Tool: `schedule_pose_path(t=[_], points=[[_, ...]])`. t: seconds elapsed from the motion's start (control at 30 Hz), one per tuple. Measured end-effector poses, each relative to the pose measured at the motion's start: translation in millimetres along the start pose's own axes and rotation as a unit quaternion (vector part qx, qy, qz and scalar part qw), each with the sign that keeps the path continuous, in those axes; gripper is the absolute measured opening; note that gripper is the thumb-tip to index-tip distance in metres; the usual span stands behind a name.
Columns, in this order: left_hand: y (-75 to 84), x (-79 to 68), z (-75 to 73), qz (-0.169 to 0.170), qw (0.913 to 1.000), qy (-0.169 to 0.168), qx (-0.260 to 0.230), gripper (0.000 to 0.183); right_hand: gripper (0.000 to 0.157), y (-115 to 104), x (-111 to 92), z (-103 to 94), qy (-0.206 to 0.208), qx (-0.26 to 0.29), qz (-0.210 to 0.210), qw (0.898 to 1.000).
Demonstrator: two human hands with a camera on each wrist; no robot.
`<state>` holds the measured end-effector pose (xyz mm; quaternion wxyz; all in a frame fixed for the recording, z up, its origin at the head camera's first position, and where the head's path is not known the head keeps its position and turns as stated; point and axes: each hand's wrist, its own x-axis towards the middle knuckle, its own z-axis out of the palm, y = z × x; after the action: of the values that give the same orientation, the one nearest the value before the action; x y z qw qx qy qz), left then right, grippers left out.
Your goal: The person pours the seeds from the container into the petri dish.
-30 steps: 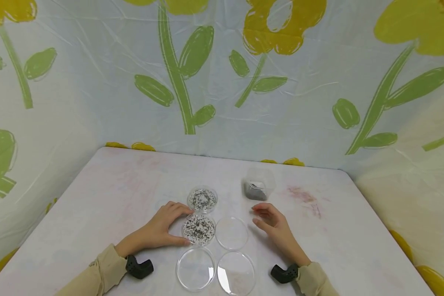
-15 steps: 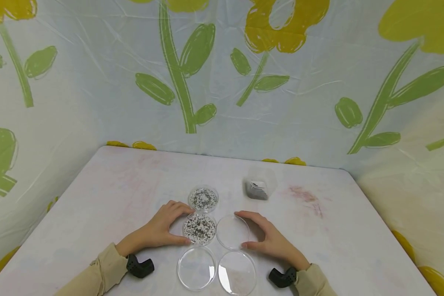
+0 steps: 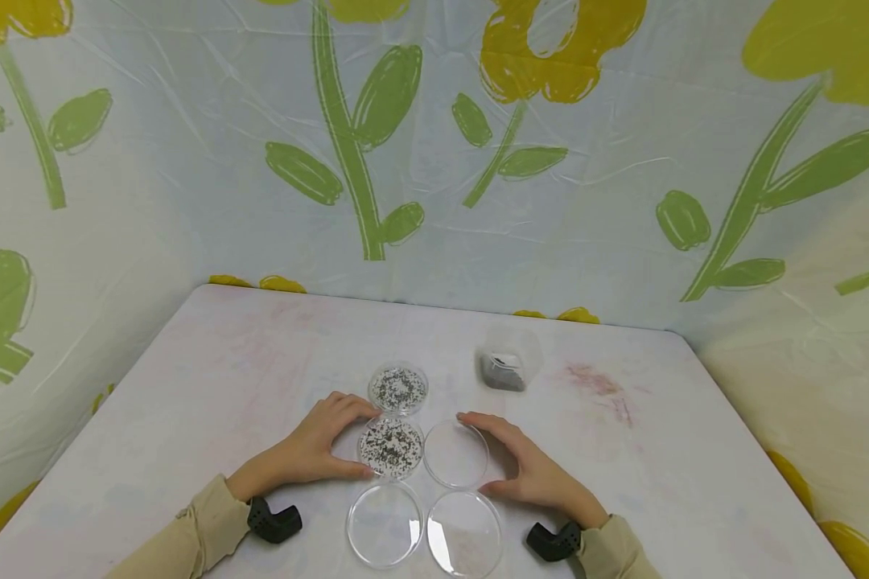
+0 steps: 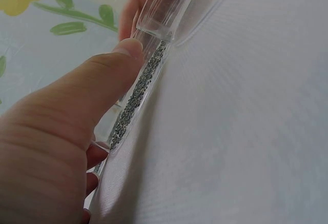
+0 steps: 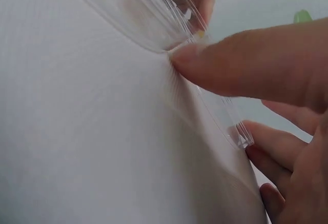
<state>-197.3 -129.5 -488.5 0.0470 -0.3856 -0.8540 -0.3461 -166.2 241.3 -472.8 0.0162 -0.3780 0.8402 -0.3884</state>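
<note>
My left hand (image 3: 315,446) grips a round clear petri dish (image 3: 391,448) by its rim, thumb at the near side and fingers at the far side. Dark grains are scattered inside; the left wrist view shows a band of the grains (image 4: 136,98) through the wall. To its right, an empty clear petri dish (image 3: 456,455) lies between the thumb and fingers of my right hand (image 3: 539,470). In the right wrist view the thumb (image 5: 215,67) presses this dish's rim, with fingers at the opposite edge. A second grain-filled petri dish (image 3: 398,389) sits just beyond the first.
Two clear empty petri dishes (image 3: 384,525) lie side by side nearest me, close to the held ones. At the back right of the white table (image 3: 275,354) stands a clear plastic tub (image 3: 517,350) with a small bag of dark grains (image 3: 503,372). A flowered cloth hangs behind.
My right hand has come left from beside the empty dish to its rim and spread thumb and fingers around it. The left hand keeps its grip on the grain-filled dish.
</note>
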Motion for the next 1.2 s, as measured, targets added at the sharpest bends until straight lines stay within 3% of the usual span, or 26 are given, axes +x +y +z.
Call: schedule_pose_path(t=[0.37,0.83,1.2], points=[[0.4,0.5,-1.0,0.0,1.0,-0.002,-0.002,0.078,0.086,2.7,2.6,4.8,0.024,-0.01,0.028,0.999],[-1.1,0.3,0.7,-0.001,1.0,-0.001,-0.002,0.078,0.085,2.7,2.5,7.0,0.059,0.053,0.047,0.996],[1.2,0.5,-1.3,-0.003,1.0,-0.002,-0.002,0.079,0.086,4.4,3.9,8.4,0.086,0.062,0.01,0.994]])
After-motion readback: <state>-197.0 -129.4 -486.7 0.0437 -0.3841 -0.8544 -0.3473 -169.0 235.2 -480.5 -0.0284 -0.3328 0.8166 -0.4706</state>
